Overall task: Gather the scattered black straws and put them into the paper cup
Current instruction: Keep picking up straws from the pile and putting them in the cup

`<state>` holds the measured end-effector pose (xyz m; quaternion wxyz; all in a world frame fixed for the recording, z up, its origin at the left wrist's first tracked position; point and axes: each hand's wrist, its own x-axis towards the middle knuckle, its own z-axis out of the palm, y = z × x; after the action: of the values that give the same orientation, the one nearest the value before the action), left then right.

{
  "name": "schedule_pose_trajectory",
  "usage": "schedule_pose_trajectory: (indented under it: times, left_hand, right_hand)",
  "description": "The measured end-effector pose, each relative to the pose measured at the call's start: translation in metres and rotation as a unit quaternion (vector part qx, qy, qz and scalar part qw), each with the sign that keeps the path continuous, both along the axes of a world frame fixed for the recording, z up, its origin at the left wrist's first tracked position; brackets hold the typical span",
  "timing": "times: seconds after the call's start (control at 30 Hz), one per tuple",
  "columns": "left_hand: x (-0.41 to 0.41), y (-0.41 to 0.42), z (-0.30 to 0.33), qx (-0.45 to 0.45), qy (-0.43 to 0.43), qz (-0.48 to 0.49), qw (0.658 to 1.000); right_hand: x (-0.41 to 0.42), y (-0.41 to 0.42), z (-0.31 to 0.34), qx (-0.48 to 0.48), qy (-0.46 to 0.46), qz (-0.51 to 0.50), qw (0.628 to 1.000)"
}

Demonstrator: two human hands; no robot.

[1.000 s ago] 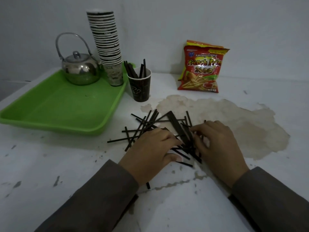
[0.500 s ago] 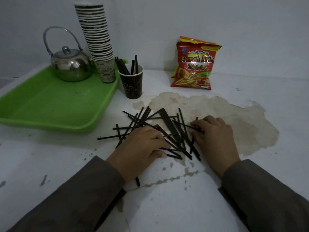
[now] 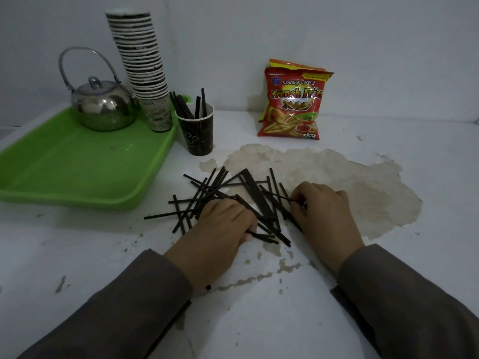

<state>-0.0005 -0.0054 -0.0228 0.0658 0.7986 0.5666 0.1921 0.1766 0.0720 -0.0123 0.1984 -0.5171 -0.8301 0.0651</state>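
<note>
Several black straws (image 3: pixel 233 193) lie crossed in a loose pile on the white table, in the middle of the view. My left hand (image 3: pixel 220 234) rests palm down on the pile's near left side, its fingers curled around some straws. My right hand (image 3: pixel 324 216) sits at the pile's right edge, pinching the end of one straw between thumb and fingertips. The dark paper cup (image 3: pixel 198 134) stands upright behind the pile, next to the tray, and holds several straws that stick up out of it.
A green tray (image 3: pixel 64 172) at the left carries a steel kettle (image 3: pixel 103 110) and a tall stack of paper cups (image 3: pixel 141 66). A red snack bag (image 3: pixel 293 102) leans on the back wall. Worn patch of bare surface (image 3: pixel 350 182) spreads to the right.
My right hand has slid a little to the right and closed its fingertips on one straw's end. My left hand stays on the pile. The camera has shifted slightly.
</note>
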Motion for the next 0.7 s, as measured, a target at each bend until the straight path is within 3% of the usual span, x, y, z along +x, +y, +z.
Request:
schedule_pose_trajectory:
  times: [0.17,0.27,0.43,0.7]
  left_hand:
    - [0.000,-0.002,0.011,0.077,-0.045,0.021,0.996]
    - [-0.006,-0.003,0.014,0.115,-0.060,0.045,0.991]
    - [-0.011,-0.002,0.015,0.098,-0.061,0.084,0.990]
    - [-0.006,0.004,0.010,0.066,-0.014,0.076,0.995]
  right_hand:
    - [0.000,0.002,-0.001,-0.018,0.050,-0.020,0.998]
    - [-0.001,0.002,-0.004,-0.017,0.033,-0.019,0.999]
    - [-0.004,0.000,-0.009,0.013,-0.071,-0.003,0.997]
    - [-0.013,0.001,-0.003,0.060,-0.114,-0.025,0.991]
